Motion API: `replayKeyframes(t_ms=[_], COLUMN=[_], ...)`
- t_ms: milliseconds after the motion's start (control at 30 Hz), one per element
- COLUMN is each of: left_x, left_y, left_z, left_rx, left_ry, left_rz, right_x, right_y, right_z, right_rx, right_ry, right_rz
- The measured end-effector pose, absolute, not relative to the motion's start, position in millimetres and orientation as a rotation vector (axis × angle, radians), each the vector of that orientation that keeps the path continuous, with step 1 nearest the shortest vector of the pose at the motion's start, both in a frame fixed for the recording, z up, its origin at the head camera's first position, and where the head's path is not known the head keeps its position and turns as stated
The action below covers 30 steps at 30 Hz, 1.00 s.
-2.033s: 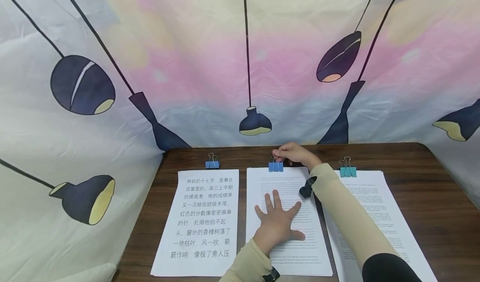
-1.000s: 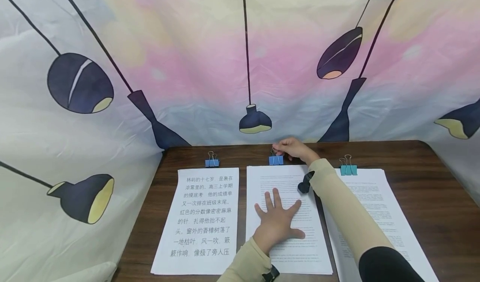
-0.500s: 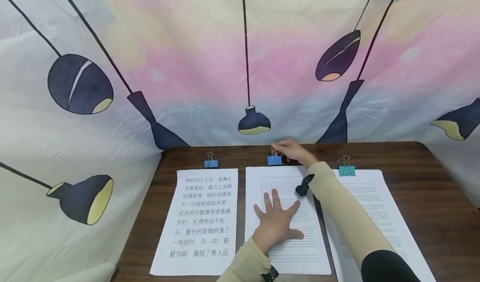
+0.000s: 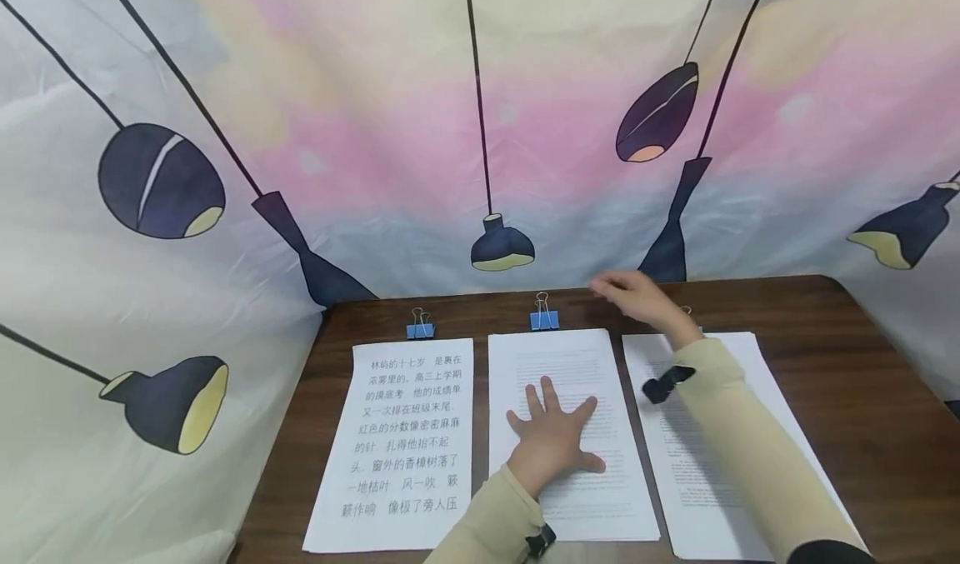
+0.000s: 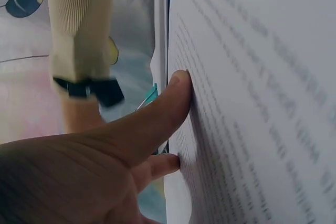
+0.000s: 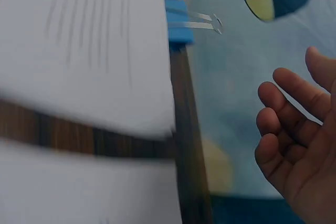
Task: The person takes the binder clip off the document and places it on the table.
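Observation:
My left hand (image 4: 553, 443) lies flat with spread fingers on the middle stack of printed paper (image 4: 630, 506). In the left wrist view its thumb (image 5: 176, 95) presses on the page. Just behind that stack's top edge stands a blue binder clip (image 4: 543, 321), apart from the paper. My right hand (image 4: 637, 296) is raised near the table's back edge, to the right of this clip, and holds nothing. Its fingers (image 6: 283, 106) are loosely bent in the right wrist view. A teal binder clip (image 5: 151, 94) at the right stack (image 4: 697, 472) is mostly hidden behind my right hand in the head view.
On the left lies a stack with large Chinese print (image 4: 405, 447), and another blue binder clip (image 4: 420, 330) stands behind it. All stacks lie on a dark wooden table (image 4: 813, 356). A printed cloth with lamp pictures (image 4: 360, 172) hangs right behind the table.
My right hand pulled the blue binder clip off the middle stack, set it behind the top edge, let go and moved right. My left hand stayed flat on the paper.

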<state>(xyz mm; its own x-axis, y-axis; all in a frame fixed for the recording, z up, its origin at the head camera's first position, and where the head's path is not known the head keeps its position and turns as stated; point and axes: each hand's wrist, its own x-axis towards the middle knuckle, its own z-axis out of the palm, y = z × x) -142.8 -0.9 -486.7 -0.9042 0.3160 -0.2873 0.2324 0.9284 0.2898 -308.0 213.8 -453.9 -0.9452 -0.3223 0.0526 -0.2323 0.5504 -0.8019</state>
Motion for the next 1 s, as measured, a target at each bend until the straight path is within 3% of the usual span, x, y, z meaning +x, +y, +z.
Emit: replayKeyframes(t_ms=[400,633,1000], left_x=[-143.2,-130.5,-96.4], left_y=[8.6,33.3,98.7], left_z=[-482.7,-472.7,-481.5], left_rx=[0.368,0.526,0.899], left_ry=[2.746,2.746,2.664], left_rz=[0.381,0.216,-0.052], right_x=[-275.4,-279.8,-287.7], right_y=[319.6,331.4,339.0], right_z=[-436.6,-453.9,-469.3], right_rx=[-0.318,-0.379,-0.176], right_ry=[2.88,2.939,2.753], right_rz=[-1.164,-1.06,-1.121])
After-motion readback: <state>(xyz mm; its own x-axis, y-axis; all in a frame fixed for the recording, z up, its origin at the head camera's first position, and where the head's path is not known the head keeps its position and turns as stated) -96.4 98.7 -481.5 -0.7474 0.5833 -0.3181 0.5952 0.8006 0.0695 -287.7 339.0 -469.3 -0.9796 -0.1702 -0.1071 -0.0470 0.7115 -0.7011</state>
